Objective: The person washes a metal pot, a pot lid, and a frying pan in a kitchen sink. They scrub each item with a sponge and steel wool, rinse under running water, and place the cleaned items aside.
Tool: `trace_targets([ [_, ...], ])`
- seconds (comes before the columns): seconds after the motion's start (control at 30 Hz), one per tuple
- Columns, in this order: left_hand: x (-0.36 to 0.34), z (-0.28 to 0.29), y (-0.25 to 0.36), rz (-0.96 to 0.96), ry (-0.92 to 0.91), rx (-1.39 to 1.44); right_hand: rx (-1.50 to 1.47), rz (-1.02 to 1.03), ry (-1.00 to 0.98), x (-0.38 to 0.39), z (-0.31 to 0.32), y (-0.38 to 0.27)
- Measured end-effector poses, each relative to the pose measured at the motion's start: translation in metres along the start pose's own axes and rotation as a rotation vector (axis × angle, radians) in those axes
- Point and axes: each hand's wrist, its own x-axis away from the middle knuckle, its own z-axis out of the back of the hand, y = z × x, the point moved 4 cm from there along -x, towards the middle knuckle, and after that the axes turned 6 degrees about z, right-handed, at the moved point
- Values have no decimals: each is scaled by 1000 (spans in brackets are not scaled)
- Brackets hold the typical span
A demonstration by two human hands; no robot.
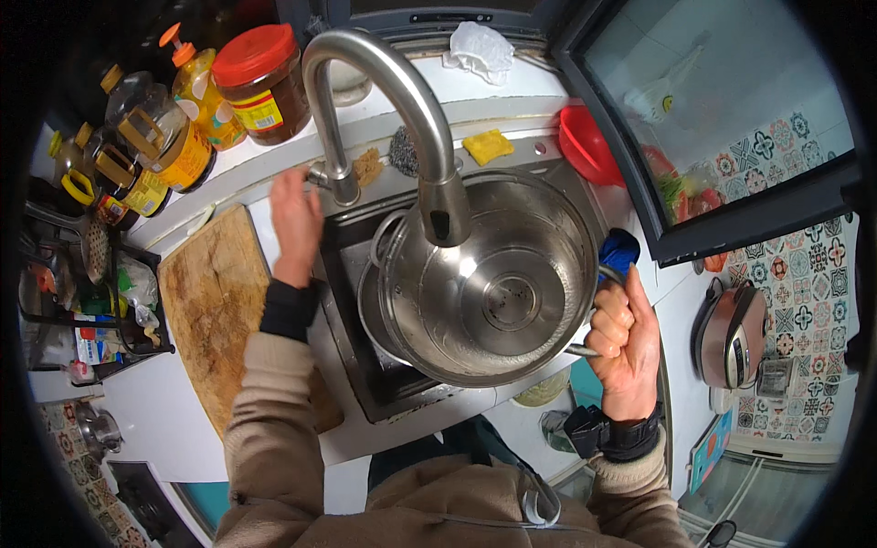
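Faucet [395,68] — left hand [294,224] half-open at lever [318,174]; right hand [624,338] gripping pot handle [581,350].

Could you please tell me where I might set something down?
The cutting board left of the sink has bare room beside the left forearm; so does the white counter between board and black rack. The sink is crowded by the steel pot in the right hand, the back ledge's left end by bottles and a jar.

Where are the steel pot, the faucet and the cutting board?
Steel pot [512,315]: head view, on its inside bottom.
Faucet [427,123]: head view, on its curved neck.
Cutting board [212,310]: head view, on its wooden top.
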Motion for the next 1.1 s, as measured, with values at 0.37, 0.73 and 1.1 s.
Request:
trace_targets([
  [0.37, -34, -51, -91, 49, -513, -111, -114, -117, -96, -5, -62, 34],
  [0.73, -25, -28, -108, 283, -348, 94, -359, -127, -40, -3, -66, 47],
  [1.1, -20, -41, -101, 339, -469, 135, -320, -102, 9, -11, -81, 69],
])
